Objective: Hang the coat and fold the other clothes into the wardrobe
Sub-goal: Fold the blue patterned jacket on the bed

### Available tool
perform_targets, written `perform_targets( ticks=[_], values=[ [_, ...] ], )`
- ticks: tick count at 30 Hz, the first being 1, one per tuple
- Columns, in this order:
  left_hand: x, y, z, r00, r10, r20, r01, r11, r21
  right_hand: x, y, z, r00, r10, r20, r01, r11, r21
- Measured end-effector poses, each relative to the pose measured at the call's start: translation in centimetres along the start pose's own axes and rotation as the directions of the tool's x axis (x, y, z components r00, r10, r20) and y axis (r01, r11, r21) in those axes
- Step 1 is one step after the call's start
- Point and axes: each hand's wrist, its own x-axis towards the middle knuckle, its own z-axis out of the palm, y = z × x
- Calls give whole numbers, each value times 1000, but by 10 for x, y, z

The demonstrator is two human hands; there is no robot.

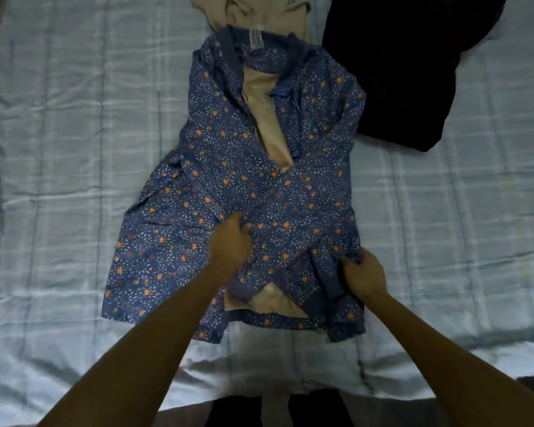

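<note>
My left hand (230, 245) clutches the middle of the blue floral jacket (228, 167); my right hand (364, 274) pinches its near-right edge. It lies mid-bed (59, 149), sleeves crossed, only half folded. A beige garment (247, 10) and a black garment (407, 72), perhaps the coat, lie untouched at the far side.

no readable text, labels or numbers

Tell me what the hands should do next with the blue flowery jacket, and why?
Probably pull the bunched lower right edge flat. The jacket lies spread on the bed, the left hand pinches fabric near its middle, and the right hand grips that rumpled edge, so this side looks not yet smooth enough to fold.
</note>
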Motion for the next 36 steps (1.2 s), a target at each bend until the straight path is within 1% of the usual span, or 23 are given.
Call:
perform_targets(
  ticks=[3,6,8,9,10,11,12,13,14,15,16,18,19,23,25,27,28,29,30,31,32,34,36],
  values=[
    [1,-27,-24,995,-18,-96,22,999,38,-24,-26,2,986,-12,-166,32,992,122],
    [1,-59,-34,995,-100,10,99,993,71,-70,-65,22,919,-120,-375,205,959,197],
    [-2,-73,-34,995,-79,67,75,995,66,-101,-89,51,896,-220,-385,298,941,157],
    [-3,-80,-34,997,-47,68,45,999,22,-115,-101,70,895,-289,-340,340,935,103],
    [-6,-87,-39,998,-27,52,30,998,-49,-128,-112,92,893,-386,-232,397,918,2],
    [-9,-99,-47,999,-29,35,33,991,-127,-138,-121,114,875,-482,-41,472,871,-138],
    [-15,-117,-60,999,-35,20,38,987,-159,-150,-130,135,830,-520,202,557,787,-265],
    [-24,-138,-75,999,-44,13,45,989,-139,-159,-135,154,763,-485,428,634,692,-346],
    [-33,-162,-91,998,-54,14,55,997,-61,-165,-138,167,702,-419,576,687,613,-391],
    [-42,-185,-106,998,-61,21,61,998,24,-168,-138,175,669,-356,653,710,567,-418],
    [-50,-205,-123,996,-82,21,80,993,89,-171,-140,180,663,-319,677,712,550,-437],
    [-55,-225,-144,996,-86,-17,88,986,143,-170,-138,182,703,-314,638,675,579,-458],
    [-54,-229,-147,997,-72,-38,76,989,124,-169,-136,180,730,-345,590,655,599,-461],
    [-46,-215,-132,997,-52,-55,47,994,-97,-155,-118,170,826,-448,343,562,708,-428],
    [-44,-201,-116,996,-68,-55,57,982,-179,-150,-107,170,826,-520,216,556,690,-464],
    [-38,-186,-109,980,-169,-106,144,967,-211,-140,-95,172,816,-578,2,491,692,-529],
    [-34,-183,-108,965,-234,-121,203,954,-222,-137,-92,171,854,-513,-84,412,766,-493],
    [-30,-185,-106,952,-286,-109,255,938,-235,-133,-87,170,918,-374,-129,303,874,-380],
    [-26,-190,-104,950,-302,-84,273,929,-248,-130,-82,171,977,-182,-114,152,961,-231],
    [-23,-196,-101,956,-290,-48,269,929,-256,-127,-76,172,998,-17,-63,9,992,-126],
    [-24,-200,-100,966,-259,-5,250,935,-253,-125,-71,174,998,61,-9,-61,993,-105],
    [-30,-204,-99,980,-187,67,199,940,-276,-126,-68,176,993,71,94,-64,995,-79],
    [-38,-203,-98,975,-185,123,220,888,-403,-130,-83,176,978,17,209,-37,995,93]
  ],
)
